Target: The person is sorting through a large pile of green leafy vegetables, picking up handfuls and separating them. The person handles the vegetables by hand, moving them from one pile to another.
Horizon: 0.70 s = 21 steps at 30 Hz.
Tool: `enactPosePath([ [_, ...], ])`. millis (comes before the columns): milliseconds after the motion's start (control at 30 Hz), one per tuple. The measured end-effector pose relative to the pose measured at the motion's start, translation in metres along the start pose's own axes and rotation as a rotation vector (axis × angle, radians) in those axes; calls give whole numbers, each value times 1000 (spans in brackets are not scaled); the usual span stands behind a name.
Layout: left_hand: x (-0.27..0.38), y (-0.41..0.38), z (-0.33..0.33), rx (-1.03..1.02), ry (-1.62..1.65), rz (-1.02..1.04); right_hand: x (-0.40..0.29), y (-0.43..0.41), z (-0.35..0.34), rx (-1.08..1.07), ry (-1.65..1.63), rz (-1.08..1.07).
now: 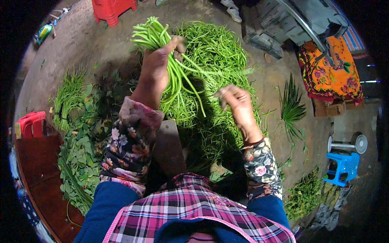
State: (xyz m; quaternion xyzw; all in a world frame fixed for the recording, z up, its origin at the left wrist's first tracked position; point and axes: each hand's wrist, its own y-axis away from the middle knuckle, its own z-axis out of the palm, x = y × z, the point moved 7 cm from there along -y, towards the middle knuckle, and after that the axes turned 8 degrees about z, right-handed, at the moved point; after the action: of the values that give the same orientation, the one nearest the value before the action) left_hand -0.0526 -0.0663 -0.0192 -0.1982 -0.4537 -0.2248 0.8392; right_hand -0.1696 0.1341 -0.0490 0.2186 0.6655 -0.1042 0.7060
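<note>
My left hand (156,68) grips a thick bunch of long green leaf stalks (152,33). Their cut ends fan out above the thumb, while the lower lengths hang loosely past the wrist. Over a large heap of loose green stalks (215,48), my right hand (237,98) hovers with its fingers curled. Motion blur hides whether a stalk is between those fingertips. One blurred stalk (225,72) reaches from the bunch towards the right, above my right hand.
Left of me lie a tied stalk bundle (67,100) and a pile of leaves (80,152). A palm frond (291,109), a blue plastic stool (343,167) and leafy scraps (304,194) are at right. Red stools (114,10) stand beyond, and a flowered orange cloth (334,73) hangs upper right.
</note>
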Motion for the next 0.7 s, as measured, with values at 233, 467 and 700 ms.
enactPosePath([
  [233,-4,-1,-3,250,169,77,-18,-3,-12,159,-92,-59],
  [467,4,3,2,171,179,112,-39,0,-14,282,-61,-122],
  [700,30,-33,-67,144,430,95,-49,25,32,-314,-230,-238],
])
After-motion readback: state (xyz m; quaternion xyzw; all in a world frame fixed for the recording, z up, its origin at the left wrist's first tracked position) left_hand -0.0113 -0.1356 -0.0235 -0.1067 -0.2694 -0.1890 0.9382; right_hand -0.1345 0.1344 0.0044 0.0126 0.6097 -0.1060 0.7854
